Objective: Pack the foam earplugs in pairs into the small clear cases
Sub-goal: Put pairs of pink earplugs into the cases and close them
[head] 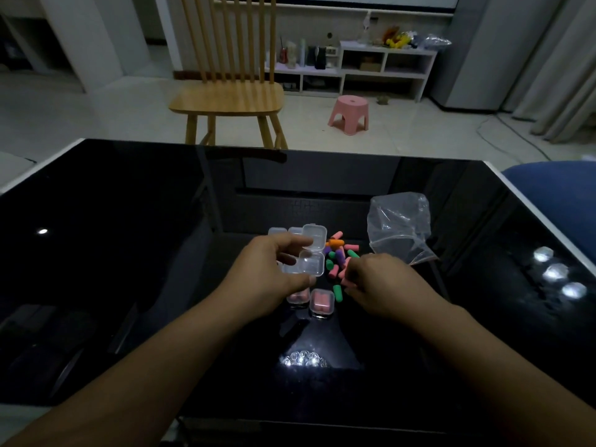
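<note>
Roughly early on: two cases (pixel 311 301) are sitting packed with pink earplugs on the tabletop (pixel 129 253). Left hand (pixel 274 272) is holding an open empty case (pixel 311 253); right hand (pixel 377 285) is pinching pink earplugs (pixel 346 275) from the loose pile (pixel 338 253).

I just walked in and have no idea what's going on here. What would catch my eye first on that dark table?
Most striking is the heap of bright foam earplugs in the middle of the glossy black table. The left hand holds an open clear case just left of the heap, while the right hand pinches pink earplugs at its near edge. Two filled cases with pink plugs sit nearer the person, and a crumpled clear bag lies to the right.
</note>
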